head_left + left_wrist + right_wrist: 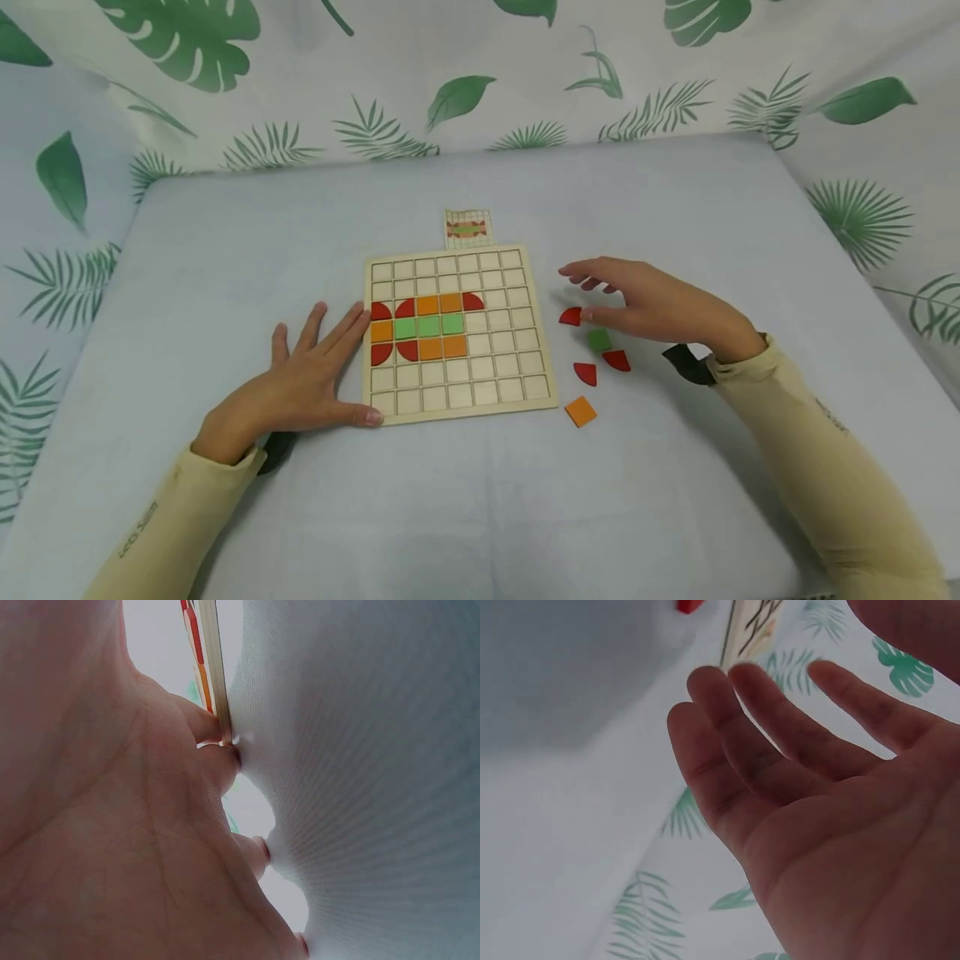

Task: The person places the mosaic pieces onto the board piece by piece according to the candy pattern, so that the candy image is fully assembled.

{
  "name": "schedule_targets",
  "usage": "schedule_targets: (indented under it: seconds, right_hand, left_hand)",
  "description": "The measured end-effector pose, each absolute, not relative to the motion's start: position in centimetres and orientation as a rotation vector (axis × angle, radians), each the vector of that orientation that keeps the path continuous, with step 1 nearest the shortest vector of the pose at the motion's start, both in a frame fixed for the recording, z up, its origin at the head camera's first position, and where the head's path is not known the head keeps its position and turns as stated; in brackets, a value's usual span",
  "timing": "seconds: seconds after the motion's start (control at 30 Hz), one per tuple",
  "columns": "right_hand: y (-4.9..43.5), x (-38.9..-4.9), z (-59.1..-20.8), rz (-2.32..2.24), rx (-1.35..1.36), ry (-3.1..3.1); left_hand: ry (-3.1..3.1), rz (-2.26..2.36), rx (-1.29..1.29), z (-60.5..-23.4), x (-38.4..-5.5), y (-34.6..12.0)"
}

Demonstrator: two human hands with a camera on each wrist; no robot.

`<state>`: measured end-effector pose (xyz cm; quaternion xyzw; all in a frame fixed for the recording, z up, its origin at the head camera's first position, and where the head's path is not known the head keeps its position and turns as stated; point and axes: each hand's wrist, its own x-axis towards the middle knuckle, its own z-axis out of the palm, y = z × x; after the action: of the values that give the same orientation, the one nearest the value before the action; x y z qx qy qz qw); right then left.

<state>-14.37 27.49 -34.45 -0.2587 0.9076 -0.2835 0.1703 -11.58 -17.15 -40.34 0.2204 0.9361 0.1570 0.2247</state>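
Observation:
In the head view a wooden grid board (498, 392) holds red quarter-circle tiles (380, 354), orange square tiles (427, 306) and green square tiles (428, 326). My left hand (303, 383) lies spread at the board's left side, with index finger and thumb at its edge. The left wrist view shows its fingertips on the cloth beside the board's side (217, 667). To the right of the board, my right hand (645, 296) hovers with fingers loosely extended, holding nothing. Its thumb tip is right by a loose red quarter-circle (570, 316). The right palm (855, 847) faces its wrist camera.
Near the right hand lie a loose green square (599, 340), two more red quarter-circles (586, 373) and an orange square (581, 411). A small pattern card (468, 229) sits behind the board. Leaf-print cloth (285, 83) hangs around the pale tabletop (247, 233).

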Motion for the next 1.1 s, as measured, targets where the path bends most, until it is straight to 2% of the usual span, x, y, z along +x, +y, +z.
schedule_targets:
  seconds: [0.4, 0.8, 1.1]
  right_hand:
    - [29.7, -13.5, -35.7, -0.697, -0.679, 2.550]
    - [28.8, -13.4, -36.5, -0.660, -0.738, 2.547]
    - [28.6, -13.3, -36.7, -0.656, -0.665, 2.512]
  left_hand:
    - [2.586, 0.420, 0.612, -40.1, -11.9, -17.1]
    - [2.583, 0.426, 0.592, -40.3, -11.8, -17.2]
    - [2.578, 0.431, 0.580, -40.4, -11.7, -17.2]
